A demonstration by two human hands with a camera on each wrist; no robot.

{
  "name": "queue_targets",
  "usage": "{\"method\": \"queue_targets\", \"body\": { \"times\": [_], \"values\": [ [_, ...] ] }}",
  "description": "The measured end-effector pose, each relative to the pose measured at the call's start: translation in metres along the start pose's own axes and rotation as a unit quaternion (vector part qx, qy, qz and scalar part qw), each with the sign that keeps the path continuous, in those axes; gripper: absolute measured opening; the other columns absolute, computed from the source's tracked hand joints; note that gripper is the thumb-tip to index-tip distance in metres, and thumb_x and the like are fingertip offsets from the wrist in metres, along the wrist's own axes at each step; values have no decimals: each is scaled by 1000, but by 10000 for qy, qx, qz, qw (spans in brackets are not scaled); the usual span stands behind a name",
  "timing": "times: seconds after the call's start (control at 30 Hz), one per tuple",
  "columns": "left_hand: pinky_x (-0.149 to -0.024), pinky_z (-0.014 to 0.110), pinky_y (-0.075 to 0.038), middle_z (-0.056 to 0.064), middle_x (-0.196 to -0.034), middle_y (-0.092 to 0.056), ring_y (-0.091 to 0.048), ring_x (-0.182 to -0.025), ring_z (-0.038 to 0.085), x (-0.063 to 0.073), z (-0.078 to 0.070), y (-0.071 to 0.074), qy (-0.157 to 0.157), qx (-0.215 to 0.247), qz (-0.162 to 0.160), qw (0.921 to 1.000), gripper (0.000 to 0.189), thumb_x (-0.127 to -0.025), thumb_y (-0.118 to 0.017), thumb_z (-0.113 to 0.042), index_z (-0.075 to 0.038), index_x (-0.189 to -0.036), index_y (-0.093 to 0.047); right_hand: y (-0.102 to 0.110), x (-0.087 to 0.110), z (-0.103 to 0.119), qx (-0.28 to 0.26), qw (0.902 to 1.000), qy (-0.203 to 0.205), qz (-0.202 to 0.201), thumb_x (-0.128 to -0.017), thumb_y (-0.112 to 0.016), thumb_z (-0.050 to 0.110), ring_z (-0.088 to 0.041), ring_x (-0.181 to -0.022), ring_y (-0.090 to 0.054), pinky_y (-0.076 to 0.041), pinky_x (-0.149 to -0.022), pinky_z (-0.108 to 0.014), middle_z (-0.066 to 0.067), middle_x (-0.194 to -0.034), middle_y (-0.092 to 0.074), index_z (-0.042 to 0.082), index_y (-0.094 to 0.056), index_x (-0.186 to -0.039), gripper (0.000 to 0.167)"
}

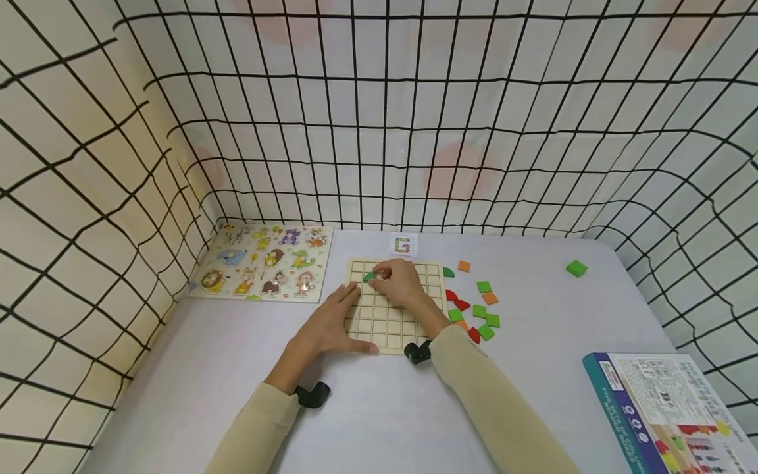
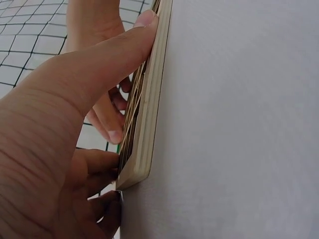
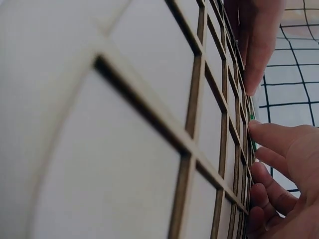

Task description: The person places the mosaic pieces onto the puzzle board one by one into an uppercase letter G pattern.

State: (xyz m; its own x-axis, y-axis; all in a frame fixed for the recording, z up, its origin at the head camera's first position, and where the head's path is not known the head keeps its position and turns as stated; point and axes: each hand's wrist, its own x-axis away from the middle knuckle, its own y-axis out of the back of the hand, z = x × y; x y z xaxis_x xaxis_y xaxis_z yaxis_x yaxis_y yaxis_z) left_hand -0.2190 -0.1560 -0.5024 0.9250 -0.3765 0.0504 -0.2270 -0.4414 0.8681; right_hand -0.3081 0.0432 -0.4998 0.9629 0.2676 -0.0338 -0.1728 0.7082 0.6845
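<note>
A wooden grid board [image 1: 381, 329] with square cells lies flat on the table. My left hand [image 1: 333, 322] is spread at its near left corner, fingers along the left side and thumb on the near edge. In the left wrist view the thumb [image 2: 114, 57] presses the board's rim [image 2: 152, 99]. Over the board's upper left cells, my right hand [image 1: 401, 283] pinches a small green rounded piece [image 1: 370, 276] between thumb and index finger. In the right wrist view only a sliver of that green piece [image 3: 252, 117] shows at the fingertips.
Right of the board lie loose green squares [image 1: 484, 287], orange squares [image 1: 464, 266], red rounded pieces [image 1: 462, 305] and another green rounded piece [image 1: 448, 272]. A card with a letter G [image 1: 404, 245] sits behind. An animal puzzle [image 1: 266, 263], green block [image 1: 576, 268] and box [image 1: 663, 395] flank these.
</note>
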Motion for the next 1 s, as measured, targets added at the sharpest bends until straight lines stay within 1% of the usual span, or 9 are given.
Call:
{"method": "queue_targets", "body": {
  "times": [0.1,0.23,0.37,0.53,0.6,0.67,0.8,0.9,1.0],
  "values": [
    [-126,54,-28,10,-173,-21,-17,-160,35,-1,-1,1,22,10,60,10000,134,-63,-85,-74,-9,-164,-26,5,3,-1,-165,9999,10,38,-93,-77,27,-18,-85,-59,-51,-74,-32,-6,-104,-71,10,-74,-127,38],
    [-126,54,-30,9,-173,-21,-17,-160,34,-2,-2,2,113,47,98,9999,136,-61,-86,-74,-10,-164,-25,14,8,-4,-326,9995,29,37,-94,-77,28,-20,-93,-62,-54,-81,-35,-6,-107,-72,12,-74,-128,38],
    [-126,54,-30,7,-173,-22,-18,-160,33,-2,-3,2,221,137,92,9996,136,-60,-88,-73,-12,-164,-27,25,13,-9,-328,9994,135,4,-95,-77,29,-21,-99,-65,-56,-87,-38,-5,-108,-74,11,-75,-125,35],
    [-125,55,-31,6,-173,-21,-17,-160,33,-2,-4,2,279,184,124,9994,136,-59,-88,-73,-14,-165,-26,45,24,-25,-303,9994,161,-39,-95,-76,30,-22,-98,-64,-55,-84,-38,-5,-107,-73,11,-75,-124,35],
    [-126,54,-30,5,-173,-20,-17,-161,32,-2,-2,2,316,161,159,9992,137,-59,-88,-74,-15,-165,-25,54,28,-33,-287,9995,149,-54,-95,-76,30,-22,-97,-63,-54,-82,-38,-6,-107,-72,10,-75,-124,36],
    [-126,53,-29,5,-173,-20,-16,-161,32,-2,-2,1,310,162,164,9993,137,-59,-88,-74,-15,-165,-25,66,32,-46,-243,9995,144,-152,-95,-77,31,-23,-94,-62,-53,-79,-36,-7,-105,-72,10,-75,-124,36],
    [-126,54,-28,5,-173,-20,-16,-161,32,-3,-1,1,256,143,142,9995,137,-59,-88,-73,-14,-165,-26,91,43,-62,-141,9994,3,-324,-94,-77,34,-23,-95,-61,-51,-78,-34,-8,-105,-72,10,-75,-124,38],
    [-126,55,-29,7,-173,-21,-17,-160,34,-2,-2,2,205,154,118,9996,136,-59,-89,-73,-12,-164,-27,108,54,-69,-9,9989,-244,-399,-94,-76,35,-24,-99,-59,-50,-79,-34,-9,-108,-72,11,-74,-125,39],
    [-125,56,-30,8,-172,-22,-18,-160,36,-1,-3,1,158,164,84,9997,135,-60,-89,-72,-11,-164,-28,120,63,-78,108,9976,-469,-490,-94,-77,37,-26,-102,-57,-49,-80,-33,-10,-113,-71,12,-74,-126,41]
  ]
}}
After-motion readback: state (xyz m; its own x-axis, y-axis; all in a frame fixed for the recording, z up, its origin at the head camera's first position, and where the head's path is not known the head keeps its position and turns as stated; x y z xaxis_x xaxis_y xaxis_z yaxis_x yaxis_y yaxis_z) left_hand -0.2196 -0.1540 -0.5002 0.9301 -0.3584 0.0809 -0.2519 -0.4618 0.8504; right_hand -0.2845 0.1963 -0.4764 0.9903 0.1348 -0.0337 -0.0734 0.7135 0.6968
